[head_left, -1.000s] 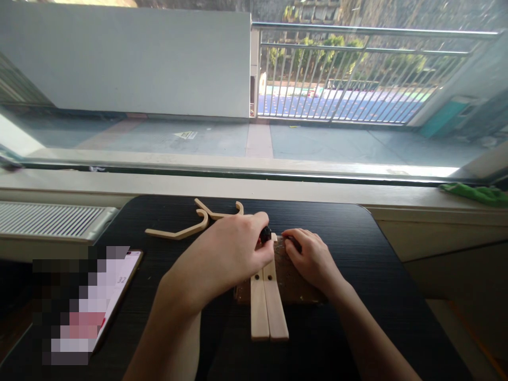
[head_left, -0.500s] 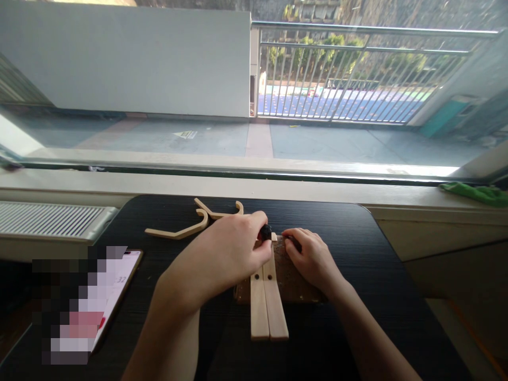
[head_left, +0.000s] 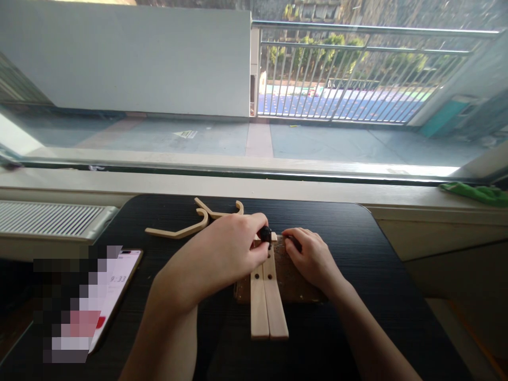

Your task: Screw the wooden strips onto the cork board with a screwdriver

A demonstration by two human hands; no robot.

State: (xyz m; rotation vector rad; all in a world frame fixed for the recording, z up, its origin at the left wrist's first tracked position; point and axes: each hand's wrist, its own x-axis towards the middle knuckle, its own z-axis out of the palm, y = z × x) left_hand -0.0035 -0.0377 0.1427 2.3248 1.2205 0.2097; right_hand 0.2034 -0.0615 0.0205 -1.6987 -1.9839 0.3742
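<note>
My left hand (head_left: 238,243) pinches a small black-handled tool (head_left: 265,233) between thumb and fingers. Its thin dark tip points down at two pale wooden strips (head_left: 263,309) lying side by side, with several dark holes along them. I cannot make out the tool's exact kind. Beneath the strips is a brown board (head_left: 293,283), and their near ends stick out past its edge. My right hand (head_left: 311,254) rests on the board to the right of the strips, fingers stretched forward and thumb apart, with nothing visible in it.
Two hook-shaped wooden pieces (head_left: 180,233) lie at the back left of the black table (head_left: 345,222). A phone (head_left: 115,296) with a lit screen is at the left, partly blurred out. Beyond stand a windowsill (head_left: 222,185) with a green cloth (head_left: 476,194) and a radiator (head_left: 51,219).
My left hand has shifted slightly, tilting the black tool more upright, and another hole in the right strip now shows. My right hand stays where it was.
</note>
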